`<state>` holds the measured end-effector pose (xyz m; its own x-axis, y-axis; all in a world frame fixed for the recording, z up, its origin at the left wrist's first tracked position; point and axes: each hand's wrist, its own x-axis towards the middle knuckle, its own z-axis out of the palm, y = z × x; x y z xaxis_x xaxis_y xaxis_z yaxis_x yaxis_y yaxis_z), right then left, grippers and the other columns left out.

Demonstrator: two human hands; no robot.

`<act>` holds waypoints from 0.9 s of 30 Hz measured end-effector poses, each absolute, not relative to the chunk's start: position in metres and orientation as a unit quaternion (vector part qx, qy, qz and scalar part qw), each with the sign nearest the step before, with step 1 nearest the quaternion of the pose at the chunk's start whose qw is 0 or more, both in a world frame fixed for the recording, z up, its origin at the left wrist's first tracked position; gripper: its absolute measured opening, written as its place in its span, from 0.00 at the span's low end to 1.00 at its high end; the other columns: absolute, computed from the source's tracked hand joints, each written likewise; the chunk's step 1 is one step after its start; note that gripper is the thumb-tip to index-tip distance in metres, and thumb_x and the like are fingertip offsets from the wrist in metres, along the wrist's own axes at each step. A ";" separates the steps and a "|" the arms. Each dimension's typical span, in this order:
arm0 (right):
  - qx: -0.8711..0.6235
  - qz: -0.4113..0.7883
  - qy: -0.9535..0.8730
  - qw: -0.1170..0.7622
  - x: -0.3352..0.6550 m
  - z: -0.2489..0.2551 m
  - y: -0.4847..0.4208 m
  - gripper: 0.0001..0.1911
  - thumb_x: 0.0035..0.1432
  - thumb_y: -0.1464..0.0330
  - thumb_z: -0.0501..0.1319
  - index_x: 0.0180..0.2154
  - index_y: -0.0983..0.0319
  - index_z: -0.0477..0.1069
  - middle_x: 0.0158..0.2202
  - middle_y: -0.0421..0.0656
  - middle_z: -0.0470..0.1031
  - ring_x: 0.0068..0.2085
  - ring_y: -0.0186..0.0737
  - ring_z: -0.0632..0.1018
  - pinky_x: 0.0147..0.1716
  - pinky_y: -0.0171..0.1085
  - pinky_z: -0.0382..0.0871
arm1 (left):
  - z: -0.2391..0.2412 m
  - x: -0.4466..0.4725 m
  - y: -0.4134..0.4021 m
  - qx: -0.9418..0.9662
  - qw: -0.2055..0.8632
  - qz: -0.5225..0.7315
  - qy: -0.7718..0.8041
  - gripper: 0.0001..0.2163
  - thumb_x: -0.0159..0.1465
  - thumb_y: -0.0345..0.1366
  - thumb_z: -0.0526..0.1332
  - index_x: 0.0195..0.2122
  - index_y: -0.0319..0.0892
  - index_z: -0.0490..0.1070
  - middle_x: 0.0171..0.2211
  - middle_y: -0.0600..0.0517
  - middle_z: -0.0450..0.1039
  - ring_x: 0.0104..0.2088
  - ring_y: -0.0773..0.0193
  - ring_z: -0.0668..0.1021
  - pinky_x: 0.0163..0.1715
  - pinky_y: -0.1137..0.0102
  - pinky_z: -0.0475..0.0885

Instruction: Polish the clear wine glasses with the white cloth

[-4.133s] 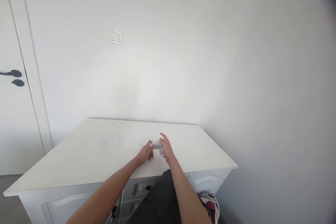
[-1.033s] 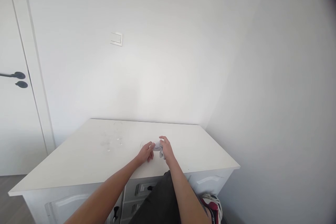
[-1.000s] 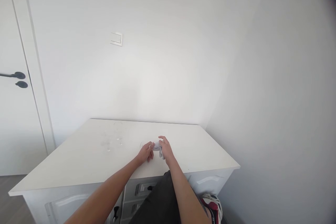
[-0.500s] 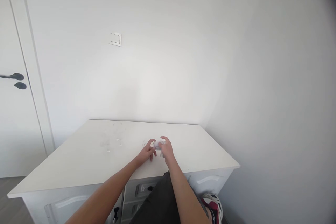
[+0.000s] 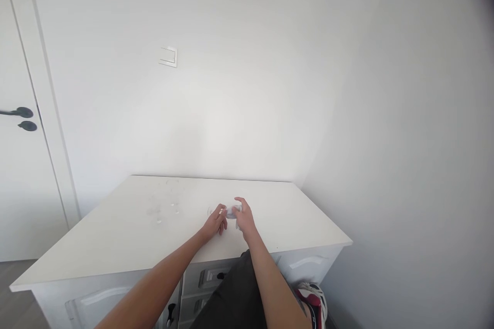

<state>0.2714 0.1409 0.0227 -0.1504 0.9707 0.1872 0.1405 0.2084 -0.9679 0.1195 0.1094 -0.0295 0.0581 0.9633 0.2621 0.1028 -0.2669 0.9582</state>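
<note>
A small, pale, partly see-through object (image 5: 231, 213) is between my hands, just above the white cabinet top (image 5: 116, 236). Its kind is too small and blurred to tell. My right hand (image 5: 245, 220) is closed on its right side, thumb across it and index finger raised. My left hand (image 5: 214, 223) pinches at its left end with thumb and fingertips, the other fingers curled below. Just left of the left fingertips lies a faint clear round piece (image 5: 210, 211). Several small clear bits, among them one clear bit (image 5: 159, 221), lie farther left.
The cabinet top ends against a white wall (image 5: 247, 87) with a switch plate (image 5: 169, 56). Drawers with dark knobs (image 5: 221, 276) are below the front edge. A door with a dark handle (image 5: 23, 112) is at the left. A red and white shoe (image 5: 312, 295) shows at bottom right.
The left fingers have drawn slightly closer together at the object's left end. The object and right hand have barely shifted, tilting a little. The bits on the cabinet top stay put.
</note>
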 end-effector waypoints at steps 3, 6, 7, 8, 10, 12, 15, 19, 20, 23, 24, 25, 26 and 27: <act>-0.478 0.428 -0.579 0.503 0.270 0.020 0.144 0.19 0.52 0.62 0.58 0.47 0.57 0.72 0.40 0.43 0.75 0.37 0.41 0.75 0.36 0.36 0.67 | -0.031 0.120 0.110 0.608 0.427 0.511 0.433 0.20 0.66 0.54 0.55 0.51 0.48 0.56 0.23 0.60 0.71 0.15 0.69 0.69 0.19 0.74 0.62; -0.503 0.417 -0.548 0.522 0.270 0.021 0.144 0.19 0.54 0.59 0.58 0.45 0.59 0.72 0.41 0.45 0.75 0.38 0.42 0.76 0.34 0.36 0.67 | -0.035 0.121 0.113 0.618 0.413 0.503 0.441 0.18 0.65 0.53 0.56 0.47 0.48 0.57 0.21 0.61 0.70 0.14 0.70 0.67 0.20 0.73 0.63; -0.505 0.413 -0.550 0.521 0.270 0.022 0.143 0.19 0.54 0.58 0.57 0.45 0.59 0.72 0.41 0.46 0.75 0.38 0.43 0.76 0.34 0.36 0.68 | -0.036 0.121 0.114 0.619 0.406 0.502 0.447 0.16 0.65 0.52 0.55 0.45 0.48 0.57 0.20 0.61 0.70 0.14 0.70 0.67 0.20 0.74 0.63; -0.502 0.412 -0.559 0.516 0.270 0.023 0.143 0.19 0.55 0.57 0.57 0.45 0.59 0.72 0.42 0.46 0.75 0.39 0.43 0.76 0.35 0.36 0.68 | -0.036 0.121 0.114 0.618 0.402 0.503 0.451 0.15 0.66 0.52 0.54 0.43 0.48 0.57 0.19 0.61 0.69 0.14 0.70 0.66 0.20 0.74 0.63; -0.489 0.417 -0.582 0.499 0.271 0.024 0.141 0.19 0.56 0.57 0.57 0.46 0.58 0.72 0.44 0.46 0.75 0.41 0.43 0.76 0.36 0.37 0.68 | -0.036 0.121 0.114 0.610 0.404 0.508 0.454 0.14 0.66 0.53 0.53 0.41 0.48 0.56 0.19 0.62 0.69 0.14 0.69 0.66 0.19 0.74 0.62; -0.479 0.426 -0.604 0.474 0.271 0.024 0.141 0.20 0.53 0.60 0.59 0.49 0.57 0.71 0.45 0.44 0.75 0.42 0.42 0.76 0.38 0.37 0.69 | -0.035 0.121 0.113 0.599 0.410 0.514 0.456 0.15 0.67 0.54 0.52 0.39 0.48 0.55 0.18 0.62 0.69 0.14 0.69 0.66 0.18 0.74 0.61; -0.473 0.402 -0.640 0.453 0.272 0.021 0.142 0.24 0.49 0.66 0.61 0.51 0.56 0.70 0.44 0.43 0.75 0.42 0.42 0.75 0.41 0.38 0.69 | -0.031 0.121 0.111 0.595 0.406 0.515 0.464 0.16 0.67 0.56 0.50 0.38 0.48 0.55 0.18 0.61 0.68 0.14 0.69 0.66 0.18 0.74 0.60; -0.483 0.351 -0.655 0.462 0.272 0.020 0.144 0.19 0.52 0.63 0.61 0.47 0.56 0.71 0.43 0.43 0.75 0.41 0.42 0.75 0.41 0.39 0.69 | -0.029 0.124 0.110 0.600 0.398 0.513 0.468 0.17 0.67 0.57 0.48 0.37 0.48 0.57 0.17 0.61 0.68 0.13 0.69 0.66 0.18 0.74 0.61; -0.487 0.345 -0.655 0.463 0.273 0.020 0.144 0.18 0.53 0.61 0.61 0.46 0.57 0.71 0.42 0.43 0.75 0.40 0.42 0.75 0.40 0.39 0.69 | -0.029 0.124 0.110 0.601 0.395 0.514 0.468 0.18 0.68 0.57 0.48 0.36 0.47 0.57 0.17 0.61 0.68 0.14 0.69 0.66 0.18 0.73 0.61; -0.484 0.352 -0.660 0.455 0.273 0.022 0.141 0.19 0.55 0.58 0.60 0.47 0.57 0.71 0.43 0.44 0.75 0.41 0.42 0.75 0.40 0.40 0.69 | -0.030 0.124 0.109 0.595 0.390 0.526 0.465 0.18 0.68 0.57 0.47 0.33 0.47 0.57 0.18 0.60 0.69 0.14 0.69 0.67 0.19 0.73 0.62; -0.476 0.364 -0.665 0.445 0.272 0.022 0.140 0.20 0.55 0.59 0.60 0.49 0.57 0.71 0.44 0.44 0.75 0.41 0.42 0.76 0.41 0.40 0.70 | -0.030 0.123 0.110 0.591 0.390 0.532 0.465 0.19 0.68 0.57 0.47 0.32 0.47 0.57 0.17 0.60 0.69 0.14 0.69 0.67 0.18 0.73 0.62; -0.467 0.377 -0.672 0.433 0.272 0.022 0.139 0.22 0.54 0.61 0.61 0.52 0.55 0.70 0.45 0.44 0.74 0.42 0.42 0.76 0.41 0.39 0.70 | -0.030 0.122 0.110 0.586 0.389 0.537 0.466 0.19 0.68 0.57 0.47 0.32 0.47 0.57 0.17 0.60 0.69 0.13 0.69 0.67 0.17 0.73 0.61; -0.459 0.387 -0.680 0.421 0.272 0.022 0.138 0.25 0.53 0.63 0.61 0.54 0.54 0.68 0.46 0.44 0.74 0.43 0.42 0.75 0.41 0.39 0.70 | -0.031 0.120 0.110 0.581 0.388 0.542 0.467 0.19 0.68 0.57 0.47 0.31 0.47 0.57 0.17 0.60 0.68 0.13 0.69 0.66 0.17 0.73 0.61; -0.453 0.392 -0.689 0.409 0.271 0.021 0.138 0.28 0.51 0.65 0.62 0.55 0.53 0.67 0.47 0.44 0.73 0.43 0.42 0.75 0.41 0.40 0.70 | -0.032 0.120 0.111 0.579 0.387 0.545 0.468 0.19 0.68 0.57 0.47 0.31 0.47 0.58 0.17 0.60 0.68 0.13 0.69 0.66 0.16 0.73 0.60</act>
<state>0.2712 0.1379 0.0208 -0.2551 0.9440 0.2093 0.3026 0.2836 -0.9099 0.1195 0.1109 -0.0317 -0.0315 0.9626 0.2692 0.1197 -0.2638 0.9571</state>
